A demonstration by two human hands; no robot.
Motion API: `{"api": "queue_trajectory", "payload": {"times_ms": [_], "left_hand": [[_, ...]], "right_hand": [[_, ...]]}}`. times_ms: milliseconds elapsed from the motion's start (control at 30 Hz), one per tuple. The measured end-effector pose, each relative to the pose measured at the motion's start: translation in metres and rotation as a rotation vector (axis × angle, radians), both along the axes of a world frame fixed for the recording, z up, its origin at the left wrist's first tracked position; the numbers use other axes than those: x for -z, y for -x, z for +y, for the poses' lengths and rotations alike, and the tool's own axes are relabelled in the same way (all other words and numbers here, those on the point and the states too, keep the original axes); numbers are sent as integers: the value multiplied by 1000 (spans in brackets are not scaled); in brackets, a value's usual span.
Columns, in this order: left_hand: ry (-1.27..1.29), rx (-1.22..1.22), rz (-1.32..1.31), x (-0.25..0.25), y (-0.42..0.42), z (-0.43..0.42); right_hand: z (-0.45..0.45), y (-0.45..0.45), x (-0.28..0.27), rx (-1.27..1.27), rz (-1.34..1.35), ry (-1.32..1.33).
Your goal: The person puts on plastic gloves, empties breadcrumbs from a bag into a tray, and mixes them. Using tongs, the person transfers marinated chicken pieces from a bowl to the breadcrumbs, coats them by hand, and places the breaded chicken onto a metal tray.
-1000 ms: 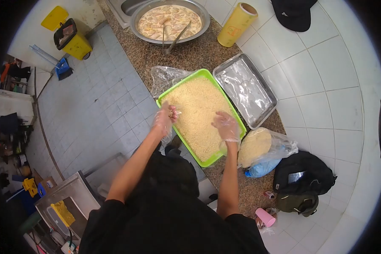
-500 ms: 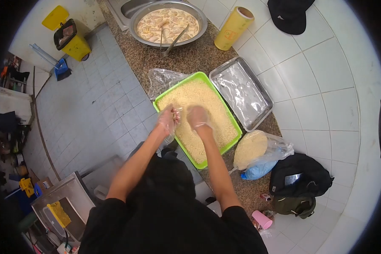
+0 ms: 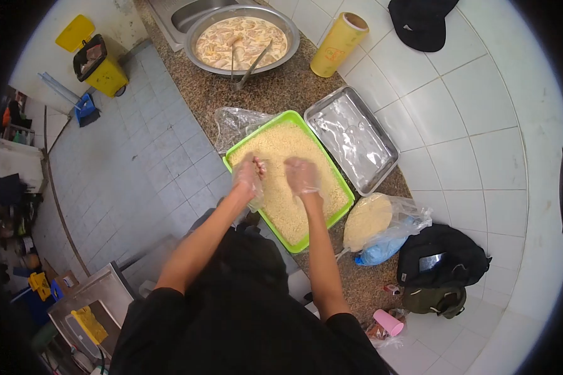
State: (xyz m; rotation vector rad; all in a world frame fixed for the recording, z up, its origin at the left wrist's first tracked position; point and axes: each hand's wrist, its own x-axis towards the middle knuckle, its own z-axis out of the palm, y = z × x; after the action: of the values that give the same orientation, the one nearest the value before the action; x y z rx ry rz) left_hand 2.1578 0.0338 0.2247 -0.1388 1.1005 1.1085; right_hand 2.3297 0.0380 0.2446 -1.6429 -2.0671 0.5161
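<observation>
A green tray (image 3: 281, 238) full of pale crumbs (image 3: 288, 212) lies on the granite counter. My left hand (image 3: 248, 176), in a clear plastic glove, is over the tray's left side with its fingers curled; whatever it may hold is too small to make out. My right hand (image 3: 302, 175), gloved too, is low over the middle of the crumbs and slightly blurred, its fingers bent toward the left hand. I cannot tell whether anything is in it. Crumpled clear plastic (image 3: 234, 125) lies beside the tray's upper left edge.
A metal bowl (image 3: 292, 47) of meat pieces in liquid, with tongs (image 3: 251, 67), is at the top. Right of the green tray are a metal tray (image 3: 351, 140) and a bag of crumbs (image 3: 368, 222). A film roll (image 3: 339, 47), backpack (image 3: 444, 259) and pink cup (image 3: 388, 322) are further off.
My right hand has moved from the tray's right side to its middle, nearer my left hand. My left hand has stayed at the left side, fingers curled. The view has shifted slightly.
</observation>
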Motion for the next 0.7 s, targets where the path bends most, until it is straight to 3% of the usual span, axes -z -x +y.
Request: {"api": "queue_trajectory", "payload": {"times_ms": [33,133,233,333,400,433,533,633,700], "left_hand": [[-3,2,4,0,6,2],[-11,39,19,6,22,5],[-38,114,55,18,22,13],[-105,182,29,19,-4,4],[-216,249,-98,11,-21,0],[-143,218,-103,8,-25,3],[-4,158,-61,-4,-19,11],[-23,143,67,-13,-2,10],[-34,102,116,0,7,8]], "right_hand": [[1,3,20,-76,-60,43],[-5,29,49,122,-238,279],[-8,21,27,106,5,222],[-14,35,-37,165,664,454],[-4,34,-40,200,723,546],[5,33,-43,215,752,592],[47,11,-19,402,659,287],[104,-13,40,244,78,-182],[134,-9,55,103,-210,-99]]}}
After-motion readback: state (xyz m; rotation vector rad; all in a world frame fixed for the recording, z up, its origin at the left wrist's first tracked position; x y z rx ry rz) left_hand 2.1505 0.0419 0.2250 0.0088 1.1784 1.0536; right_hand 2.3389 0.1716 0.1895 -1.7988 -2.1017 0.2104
